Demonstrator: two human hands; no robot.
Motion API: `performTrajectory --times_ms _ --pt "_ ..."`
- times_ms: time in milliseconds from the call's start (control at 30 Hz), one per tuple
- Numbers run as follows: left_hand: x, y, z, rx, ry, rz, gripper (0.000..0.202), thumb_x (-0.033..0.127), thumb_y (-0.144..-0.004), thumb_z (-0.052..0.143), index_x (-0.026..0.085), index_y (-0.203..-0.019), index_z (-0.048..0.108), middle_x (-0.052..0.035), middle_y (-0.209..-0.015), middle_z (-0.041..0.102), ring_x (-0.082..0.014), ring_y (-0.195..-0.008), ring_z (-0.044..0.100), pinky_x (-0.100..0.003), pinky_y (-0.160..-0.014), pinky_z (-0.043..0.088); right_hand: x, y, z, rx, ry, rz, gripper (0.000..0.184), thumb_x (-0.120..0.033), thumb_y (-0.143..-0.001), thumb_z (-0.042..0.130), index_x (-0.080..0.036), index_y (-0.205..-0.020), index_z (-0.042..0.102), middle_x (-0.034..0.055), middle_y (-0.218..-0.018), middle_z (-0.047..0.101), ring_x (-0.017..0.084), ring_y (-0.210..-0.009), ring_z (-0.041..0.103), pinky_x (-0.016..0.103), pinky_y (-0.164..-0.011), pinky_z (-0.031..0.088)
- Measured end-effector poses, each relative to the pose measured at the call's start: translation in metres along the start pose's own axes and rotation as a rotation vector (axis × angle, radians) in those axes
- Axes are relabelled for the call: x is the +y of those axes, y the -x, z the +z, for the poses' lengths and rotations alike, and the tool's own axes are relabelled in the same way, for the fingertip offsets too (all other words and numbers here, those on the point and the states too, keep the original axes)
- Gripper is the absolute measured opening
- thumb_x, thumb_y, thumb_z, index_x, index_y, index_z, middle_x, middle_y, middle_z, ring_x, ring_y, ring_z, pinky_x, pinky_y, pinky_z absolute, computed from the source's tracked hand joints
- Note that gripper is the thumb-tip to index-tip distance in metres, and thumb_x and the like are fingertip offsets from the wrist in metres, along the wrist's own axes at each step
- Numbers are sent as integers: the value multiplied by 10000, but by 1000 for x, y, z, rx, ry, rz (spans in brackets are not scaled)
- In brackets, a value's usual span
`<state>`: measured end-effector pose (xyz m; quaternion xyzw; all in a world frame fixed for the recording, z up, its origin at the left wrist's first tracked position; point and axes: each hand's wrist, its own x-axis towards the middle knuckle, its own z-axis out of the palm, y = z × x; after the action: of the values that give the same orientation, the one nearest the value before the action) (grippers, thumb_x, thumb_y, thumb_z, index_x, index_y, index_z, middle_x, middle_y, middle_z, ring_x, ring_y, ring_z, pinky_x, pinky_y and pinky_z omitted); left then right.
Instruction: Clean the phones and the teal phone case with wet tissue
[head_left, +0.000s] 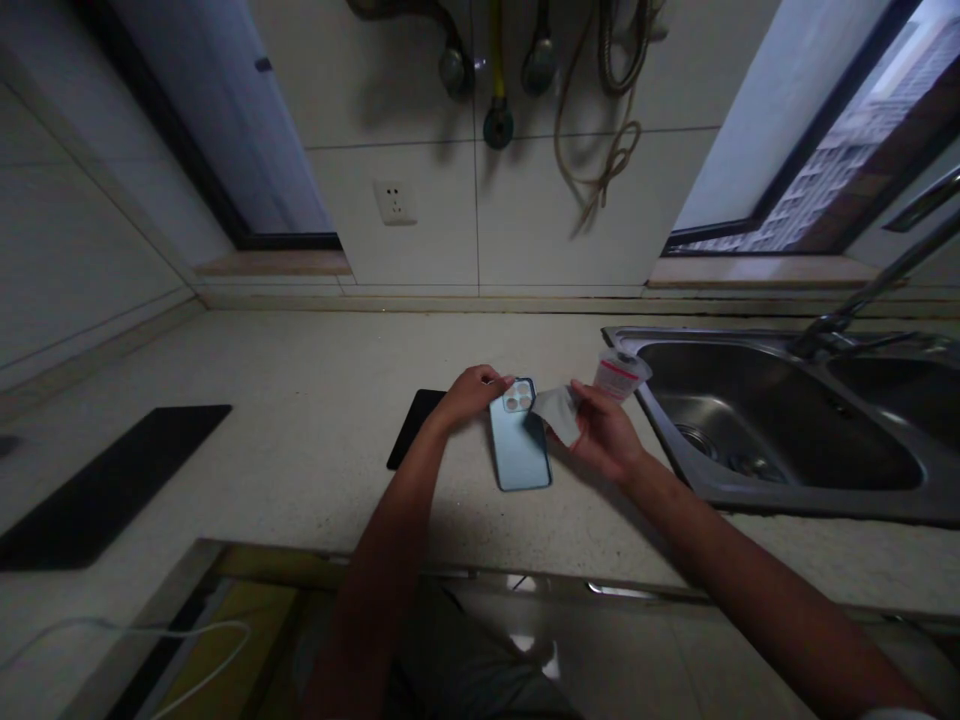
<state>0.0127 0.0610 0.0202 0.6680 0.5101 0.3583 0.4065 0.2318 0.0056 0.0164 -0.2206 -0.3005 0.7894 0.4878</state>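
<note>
A light blue smartphone lies back up on the counter, its camera block toward the wall. My left hand has closed fingers at the phone's upper left edge, with the fingertips beside the cameras. Pinched in my right hand is a thin white wipe, which hangs over the phone's upper right side. Just beyond the right hand stands a clear plastic cup-like container with red print. Partly hidden behind my left wrist is a flat black object.
A steel double sink with a tap is set into the counter at right. A long black panel lies at left. Pipe fittings and a socket are on the wall. A white cable hangs at lower left.
</note>
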Motion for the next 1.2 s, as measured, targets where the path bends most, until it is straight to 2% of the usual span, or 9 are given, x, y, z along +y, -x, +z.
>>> performTrajectory --times_ms 133,233,433,633,700,767,867,1000,1200 --pt "14 0 14 42 790 -141 211 358 -801 714 162 -754 652 -64 -781 711 -171 -668 648 -302 -707 499 3 0 3 11 3 10 96 -272 -856 671 -178 -846 662 31 -788 779 194 -685 746 332 -698 634" --pt "19 0 25 -62 1145 -389 248 346 -867 593 117 -839 684 -130 -801 738 -230 -733 708 -362 -770 547 4 0 8 -10 60 11 159 -337 -873 644 -182 -908 663 48 -816 775 219 -742 748 359 -700 627" --pt "9 -1 44 -146 1306 -602 326 365 -908 489 123 -778 667 -99 -629 692 -214 -557 668 -354 -673 555 -6 1 5 283 371 -256 382 -575 -774 723 -205 -825 643 20 -740 711 196 -677 676 289 -555 543" --pt "5 5 56 -367 1301 -668 553 589 -932 415 106 -844 670 -162 -725 717 -279 -687 712 -442 -739 564 -15 4 -7 501 1218 -735 507 -564 -905 579 -200 -561 496 -26 -529 496 131 -527 482 271 -523 413" --pt "7 6 60 -373 1317 -656 584 617 -935 397 112 -822 668 -162 -722 714 -281 -710 717 -438 -760 564 -9 2 -8 430 1424 -821 440 -481 -950 541 -188 -623 579 16 -617 607 165 -600 571 311 -606 483" --pt "10 8 65 -338 1338 -651 576 623 -940 401 131 -789 660 -140 -698 707 -276 -727 720 -426 -788 562 2 -1 -7 265 1547 -862 316 -391 -979 499 -173 -881 706 96 -929 743 238 -870 690 394 -804 552" --pt "17 10 70 -213 1367 -642 559 612 -953 408 140 -793 662 -126 -708 708 -271 -759 724 -414 -830 557 22 -3 -1 -25 1678 -785 384 -324 -1006 425 -175 -1287 641 157 -1370 629 284 -1298 573 498 -1069 483" --pt "24 12 70 -78 1357 -635 609 661 -941 397 121 -896 675 -139 -769 716 -276 -776 722 -423 -807 563 38 2 9 -210 1791 -600 543 -424 -1021 403 -98 -1442 510 208 -1495 503 299 -1446 414 517 -1177 379" --pt "19 9 56 50 1377 -572 573 675 -920 429 145 -935 646 -86 -745 693 -208 -639 681 -387 -678 562 40 17 19 -314 1801 -514 597 -510 -1002 445 -151 -1478 477 183 -1512 484 310 -1434 431 534 -1160 397"
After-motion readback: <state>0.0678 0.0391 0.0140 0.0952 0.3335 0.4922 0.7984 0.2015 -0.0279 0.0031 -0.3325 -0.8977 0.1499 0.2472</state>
